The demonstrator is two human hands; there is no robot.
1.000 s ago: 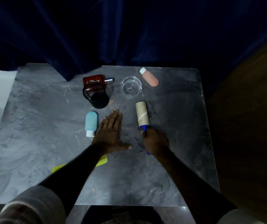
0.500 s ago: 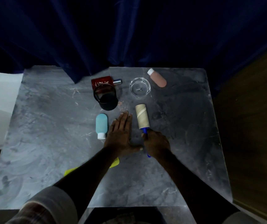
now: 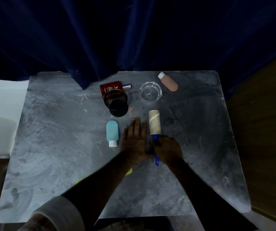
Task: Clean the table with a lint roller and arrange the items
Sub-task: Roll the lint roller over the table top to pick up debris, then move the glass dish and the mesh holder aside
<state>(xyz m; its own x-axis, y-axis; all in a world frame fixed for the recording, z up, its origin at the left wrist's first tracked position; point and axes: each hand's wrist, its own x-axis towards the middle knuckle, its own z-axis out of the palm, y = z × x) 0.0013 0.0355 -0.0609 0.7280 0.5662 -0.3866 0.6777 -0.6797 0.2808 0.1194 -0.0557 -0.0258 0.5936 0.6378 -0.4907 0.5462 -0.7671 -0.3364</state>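
Grey marbled tabletop [image 3: 53, 147], fills most of the view. Dark blue curtain [image 3: 134, 39] hangs along the far edge; one fold drapes onto the surface beside the red bottle. Wide bare stretches on the left half and along the near edge; a narrower bare strip on the right toward the wooden floor.

Left hand [image 3: 134, 144]: flat, palm down on the tabletop near centre, fingers straight and close together, pointing away. Grip spread flat, holding nothing. Forearm crosses over a yellow-green item [image 3: 128, 171], mostly hidden; cannot tell what it is.

Right hand [image 3: 168, 150]: grip wrapped tight around the blue handle of the lint roller [image 3: 154, 122]. Handle tip pokes out on the near side of the fist. Roller drum lies on the tabletop, pointing away, just right of the left hand's fingers.

Black cup [image 3: 117, 104]: lying tipped, mouth toward the far side, touching or overlapping the red bottle [image 3: 111, 88], which lies flat with its silver cap to the right. Cup interior too dark to read.

Clear glass dish [image 3: 150, 92]: upright, right of the cup; a small dark speck or two inside.

Blue tube [image 3: 112, 133]: lying flat, white cap toward the near side, just left of the left hand, not touching.

Peach bottle [image 3: 169, 81]: lying flat near the far right corner, white cap pointing far-left, close to the dish.
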